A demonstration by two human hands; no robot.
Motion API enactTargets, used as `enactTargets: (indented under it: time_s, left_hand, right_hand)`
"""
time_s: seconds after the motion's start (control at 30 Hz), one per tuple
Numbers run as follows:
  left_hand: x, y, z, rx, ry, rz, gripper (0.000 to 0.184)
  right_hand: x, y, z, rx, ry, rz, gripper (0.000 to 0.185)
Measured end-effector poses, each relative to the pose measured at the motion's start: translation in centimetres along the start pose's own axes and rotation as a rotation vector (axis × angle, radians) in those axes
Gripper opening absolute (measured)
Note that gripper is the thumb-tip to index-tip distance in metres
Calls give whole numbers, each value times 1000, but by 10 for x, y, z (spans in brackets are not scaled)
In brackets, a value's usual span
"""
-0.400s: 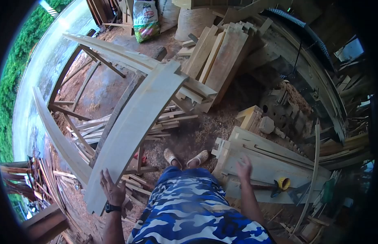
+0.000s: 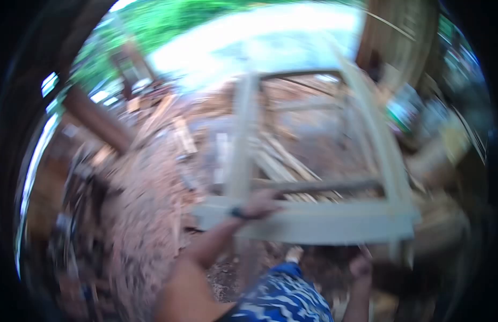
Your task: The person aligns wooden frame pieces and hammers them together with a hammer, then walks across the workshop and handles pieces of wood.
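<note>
A wide, pale wooden board (image 2: 334, 222) lies crosswise in front of me, over the ends of two long timbers. My left hand (image 2: 261, 204), with a dark band on its wrist, rests on the board's left half. Its fingers stretch to the right and look flat, though blurred. Just below the board's near edge, toward its right end, is my right hand (image 2: 360, 264). Motion smears its fingers, and whether anything is in them cannot be made out. The left timber (image 2: 242, 134) and the right timber (image 2: 375, 129) run away from me over a wooden frame.
Loose sticks (image 2: 275, 163) lie inside the frame. Reddish ground with shavings (image 2: 147, 198) spreads to the left, and a dark post (image 2: 96, 121) leans there. A printed sack (image 2: 403, 110) stands at right. Bright paving (image 2: 259, 37) and greenery lie beyond.
My view has swung left, so the board now lies across it. My right hand has left the workpieces on the right and come near the board. My left hand stays on the board.
</note>
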State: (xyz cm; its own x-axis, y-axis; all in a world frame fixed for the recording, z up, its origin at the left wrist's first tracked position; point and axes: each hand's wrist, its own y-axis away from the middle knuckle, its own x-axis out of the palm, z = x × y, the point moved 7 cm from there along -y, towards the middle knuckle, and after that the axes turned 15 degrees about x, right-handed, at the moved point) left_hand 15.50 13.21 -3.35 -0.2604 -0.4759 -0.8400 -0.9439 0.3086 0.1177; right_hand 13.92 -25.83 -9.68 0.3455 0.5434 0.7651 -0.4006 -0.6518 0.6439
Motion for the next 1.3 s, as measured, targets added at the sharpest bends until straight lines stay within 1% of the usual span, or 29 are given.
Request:
enactTargets:
  time_s: [0.03, 0.07, 0.1, 0.17, 0.2, 0.27, 0.3, 0.37, 0.4, 0.43, 0.47, 0.5, 0.53, 0.57, 0.6, 0.63, 0.67, 0.7, 0.77, 0.8, 0.87, 0.93, 1.0, 1.1, 1.13, 1.17, 1.23, 1.27, 1.3]
  left_hand:
    - [27, -14, 26, -35, -36, 58, 68]
    - [8, -22, -10, -103, 8, 241, 71]
    - [8, -35, -26, -29, 78, 268, 74]
    - [57, -69, -18, -14, 130, 407, 81]
    - [54, -72, -19, -15, 139, 401, 81]
    - [61, -91, -25, -38, 183, 529, 85]
    - [58, -87, -28, -35, 187, 531, 85]
    - [46, -80, -34, -37, 160, 433, 83]
    - [34, -77, -49, 98, 287, 299, 80]
    - [75, -92, -20, 153, 351, 202, 78]
    - [28, -72, -53, 41, 288, 362, 76]
    - [33, -72, -51, 35, 215, 358, 75]
    - [101, -97, -3, 74, 150, 417, 74]
    - [55, -82, -33, -2, 222, 483, 72]
    - [17, -74, -67, -60, 293, 499, 70]
    - [28, -83, -53, -54, 185, 458, 70]
    - [23, -88, -58, -52, 129, 465, 78]
    - [39, -94, -39, 75, 85, 359, 79]
    - [24, -86, -63, 158, 96, 217, 79]
    - [19, -87, -76, 177, 74, 221, 79]
    - [11, -76, -80, -33, 46, 339, 77]
    - [10, -71, -75, -64, 53, 329, 75]
    - [12, -54, -102, -70, 102, 315, 77]
    - [22, -44, -96, -51, 53, 235, 77]
    - [22, -38, -98, -51, 41, 192, 74]
    - [22, -34, -99, -52, 35, 180, 74]
    - [5, -17, -131, -16, 107, 78, 69]
    - [-21, -10, -170, 3, -113, 64, 56]
    - [-28, -4, -174, 0, -118, 47, 56]
  right_hand:
    - [-33, -24, 2, 63, 51, 236, 54]
    - [22, -14, -13, -244, 108, -28, 57]
    - [-19, -42, 4, -260, 121, 2, 59]
    - [-9, -43, 2, -353, 114, -121, 57]
    - [-3, -41, 1, -351, 124, -126, 57]
    - [-4, -50, 15, -304, 121, -198, 57]
    - [-2, -51, 13, -306, 121, -203, 57]
    - [-1, -48, 10, -302, 97, -196, 60]
    - [-2, -48, 10, -290, 103, -169, 61]
    - [-5, -47, 10, -284, 103, -157, 61]
    - [10, -44, 4, -234, 113, -26, 58]
    - [26, -39, -3, -155, 67, 64, 56]
    - [17, -38, 5, -228, 119, 32, 57]
    - [-15, -48, 18, -339, 250, -87, 55]
    - [14, -36, 11, -260, 126, -70, 52]
    - [-81, -70, 38, -468, 346, -186, 49]
    - [-65, -60, 31, -316, 201, -211, 50]
    - [-7, -33, 21, -350, 112, -261, 51]
    - [15, -23, 6, -297, -38, -126, 51]
    - [13, -21, 9, -316, -51, -108, 51]
    - [12, -25, 13, -388, 40, -167, 51]
    - [12, -28, 16, -409, 49, -115, 46]
    - [3, -19, 13, -453, 110, -70, 43]
    - [12, -5, 17, -460, 155, -34, 43]
    - [26, 9, 15, -421, 170, -24, 38]
    - [25, 8, 22, -422, 178, -13, 38]
    - [25, -1, 32, -341, 260, 44, 44]
    - [46, 13, 34, -287, 287, 36, 39]
    - [77, 30, 43, -359, 349, 90, 39]
